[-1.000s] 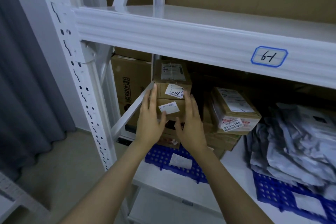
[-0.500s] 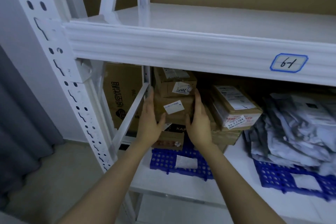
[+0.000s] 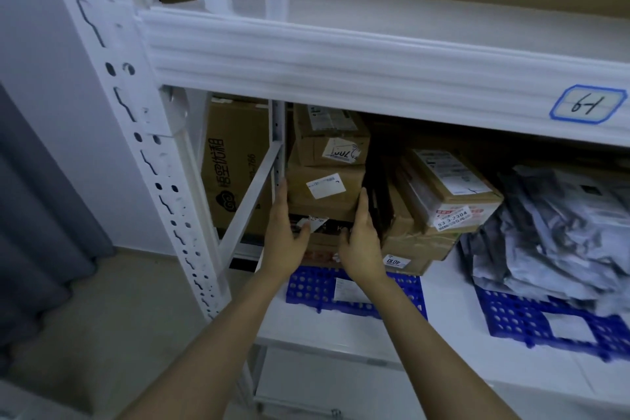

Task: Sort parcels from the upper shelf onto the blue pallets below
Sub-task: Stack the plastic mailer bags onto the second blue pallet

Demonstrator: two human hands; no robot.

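A grey curtain (image 3: 34,215) hangs far left, with open floor between it and the rack's front post (image 3: 136,147). Behind the diagonal brace (image 3: 252,198) stands one large carton (image 3: 235,174). The left hand (image 3: 283,235), fingers straight and together, lies flat against the left side of the left stack (image 3: 324,187), squeezed in just beside the brace. Its thumb crosses the front of a dark box (image 3: 341,229). That stack counts four boxes, the lowest mostly hidden, and its top is close under the beam (image 3: 341,68). It sits on the left pallet (image 3: 306,286) at the left end of the lower shelf (image 3: 443,300); the pallet's front edge is bare but for a paper slip (image 3: 347,288). The right hand (image 3: 363,242), likewise flat and straight-fingered, presses the stack's right side. Just beside it, the right stack (image 3: 450,187) shows at least three boxes. A white strip of shelf separates the two pallets. The right pallet (image 3: 531,317) carries a heap of grey bags (image 3: 562,222), too tangled to count.
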